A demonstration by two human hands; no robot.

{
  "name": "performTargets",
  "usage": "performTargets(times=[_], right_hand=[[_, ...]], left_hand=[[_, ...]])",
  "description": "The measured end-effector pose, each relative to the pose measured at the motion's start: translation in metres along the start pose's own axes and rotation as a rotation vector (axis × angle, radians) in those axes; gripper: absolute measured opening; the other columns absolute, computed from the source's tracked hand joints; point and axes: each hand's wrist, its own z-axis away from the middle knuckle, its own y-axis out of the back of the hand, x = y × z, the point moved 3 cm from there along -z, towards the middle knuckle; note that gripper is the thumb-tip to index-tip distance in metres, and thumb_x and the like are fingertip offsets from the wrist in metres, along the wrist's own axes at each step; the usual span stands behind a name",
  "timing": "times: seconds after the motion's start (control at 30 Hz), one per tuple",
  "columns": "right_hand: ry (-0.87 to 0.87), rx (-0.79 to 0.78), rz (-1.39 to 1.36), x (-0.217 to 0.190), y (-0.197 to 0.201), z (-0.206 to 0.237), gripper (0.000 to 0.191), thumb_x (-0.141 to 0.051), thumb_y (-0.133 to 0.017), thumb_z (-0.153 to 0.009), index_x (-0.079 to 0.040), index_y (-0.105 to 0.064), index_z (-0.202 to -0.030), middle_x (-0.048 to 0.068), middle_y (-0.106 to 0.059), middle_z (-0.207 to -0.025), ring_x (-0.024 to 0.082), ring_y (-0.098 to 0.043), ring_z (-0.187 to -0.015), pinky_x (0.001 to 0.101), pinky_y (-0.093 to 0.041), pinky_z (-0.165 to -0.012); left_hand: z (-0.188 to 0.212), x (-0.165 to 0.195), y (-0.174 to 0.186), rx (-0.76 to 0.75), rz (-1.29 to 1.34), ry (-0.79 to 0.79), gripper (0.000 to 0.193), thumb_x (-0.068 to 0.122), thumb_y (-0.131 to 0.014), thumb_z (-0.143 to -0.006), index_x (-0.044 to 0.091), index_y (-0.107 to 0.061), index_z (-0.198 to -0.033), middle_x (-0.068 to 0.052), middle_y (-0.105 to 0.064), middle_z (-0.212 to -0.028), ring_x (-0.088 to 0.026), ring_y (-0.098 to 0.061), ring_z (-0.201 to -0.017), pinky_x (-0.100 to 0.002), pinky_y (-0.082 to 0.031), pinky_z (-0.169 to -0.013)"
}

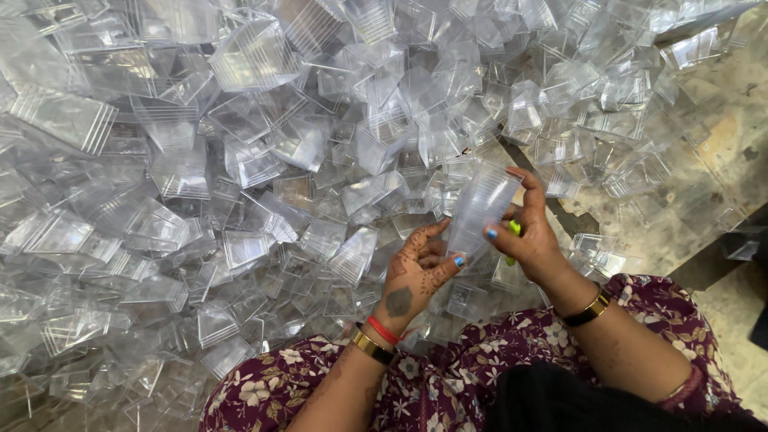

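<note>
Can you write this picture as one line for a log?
left hand: holds stack of clear cups | right hand: holds stack plus small yellow-green thing | around: pile of clear cups

Stack of clear plastic cups point(480, 210): square, ribbed, nested together, tilted, held between both hands above the lap. Left hand point(416, 268): palm toward the stack's lower end, fingers curled, thumb against it. Right hand point(530, 232): wrapped round the stack's right side, a small yellow-green thing point(514, 230) tucked in its grip. Heap of loose clear cups point(240, 176): covers the floor ahead and to the left. Bare stone floor point(736, 136): shows at right. Flowered maroon skirt point(448, 384): across the knees below.
</note>
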Motion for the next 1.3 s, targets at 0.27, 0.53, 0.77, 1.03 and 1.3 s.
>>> performTargets(times=[0.27, 0.53, 0.77, 1.03, 1.3], right_hand=[[-0.102, 0.085, -0.049, 0.007, 0.013, -0.001, 0.093, -0.012, -0.075, -0.080, -0.028, -0.024, -0.157, 0.004, -0.055, -0.100, 0.010, -0.054, -0.074, 0.0214, -0.047, -0.058], [-0.262, 0.051, 0.097, 0.002, 0.011, -0.006, 0.096, -0.010, -0.072, -0.074, -0.031, -0.021, -0.152, 0.010, -0.064, -0.100, 0.012, -0.058, -0.065, 0.0225, -0.048, -0.051], [-0.155, -0.066, -0.057, 0.007, 0.000, -0.005, 0.094, -0.005, -0.074, -0.081, -0.028, -0.019, -0.154, 0.007, -0.059, -0.109, 0.008, -0.058, -0.084, 0.0203, -0.047, -0.067], [-0.282, 0.115, -0.327, 0.023, 0.015, -0.004, 0.093, -0.004, -0.070, -0.078, -0.038, -0.024, -0.151, 0.002, -0.057, -0.092, 0.010, -0.046, -0.058, 0.0240, -0.038, -0.048], [-0.120, 0.262, -0.281, 0.007, 0.031, -0.011, 0.080, -0.004, -0.069, -0.082, -0.033, -0.028, -0.145, -0.001, -0.056, -0.107, 0.010, -0.052, -0.069, 0.0256, -0.042, -0.052]], left_hand=[[0.003, 0.009, -0.002, -0.057, -0.072, 0.014, 0.070, 0.023, -0.084, -0.085, 0.009, -0.056, -0.147, -0.003, -0.067, -0.110, -0.009, -0.065, -0.095, -0.025, -0.057, -0.084], [0.001, 0.002, -0.001, -0.033, -0.026, 0.008, 0.070, 0.028, -0.082, -0.084, 0.010, -0.055, -0.146, -0.007, -0.070, -0.119, -0.010, -0.069, -0.101, -0.027, -0.060, -0.088], [-0.002, -0.009, 0.002, 0.031, 0.023, 0.001, 0.069, 0.020, -0.085, -0.086, 0.005, -0.054, -0.146, -0.010, -0.061, -0.116, -0.010, -0.062, -0.097, -0.026, -0.056, -0.086], [0.003, 0.014, -0.002, 0.005, -0.120, 0.031, 0.065, 0.029, -0.080, -0.086, 0.014, -0.054, -0.144, -0.013, -0.064, -0.130, -0.013, -0.064, -0.104, -0.028, -0.059, -0.084], [0.006, 0.021, -0.006, -0.074, -0.199, 0.025, 0.059, 0.034, -0.076, -0.089, 0.022, -0.056, -0.142, -0.010, -0.066, -0.129, -0.019, -0.068, -0.110, -0.033, -0.060, -0.089]])
